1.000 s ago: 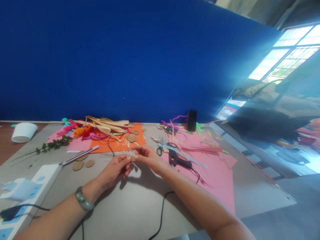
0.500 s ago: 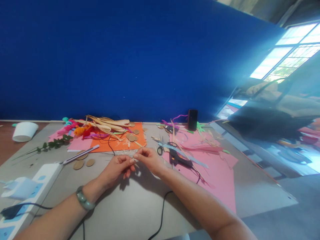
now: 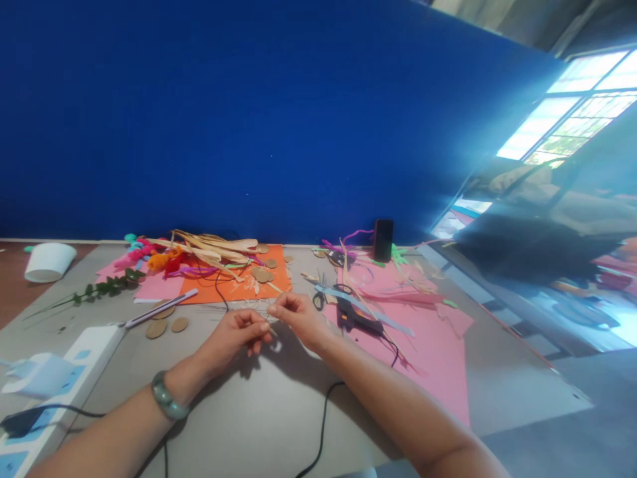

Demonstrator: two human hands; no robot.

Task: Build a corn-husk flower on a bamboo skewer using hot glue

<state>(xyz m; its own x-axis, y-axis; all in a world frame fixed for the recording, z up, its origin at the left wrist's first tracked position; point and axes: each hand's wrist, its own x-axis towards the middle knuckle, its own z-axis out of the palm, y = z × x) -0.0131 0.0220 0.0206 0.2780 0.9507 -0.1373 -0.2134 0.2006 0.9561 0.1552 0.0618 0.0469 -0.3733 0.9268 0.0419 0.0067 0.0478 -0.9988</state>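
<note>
Over the middle of the table, my left hand (image 3: 237,337) and my right hand (image 3: 297,317) meet almost fingertip to fingertip. The left thumb and fingers pinch a thin pale strip (image 3: 272,330), whose tip pokes out past them; its exact kind is too small to tell. My right thumb and forefinger are pinched at the upper end of the same small piece, mostly hidden by the fingers. Just beyond the hands lie an orange sheet (image 3: 239,289) with pale scraps and several thin wires. To the right are scissors (image 3: 318,300) and a black glue gun (image 3: 361,318).
A white power strip (image 3: 92,355) with plugs and a purple-white stick (image 3: 162,307) lie left, near cardboard discs (image 3: 156,328). Behind are raffia strips (image 3: 213,247), a leafy sprig (image 3: 107,285) and a white cup (image 3: 50,262). Pink paper (image 3: 428,358), a phone (image 3: 383,240) and a black cord (image 3: 324,425) are right.
My fingertips have shifted slightly around the small strip and a narrow gap shows between the hands. The things on the table stay where they were.
</note>
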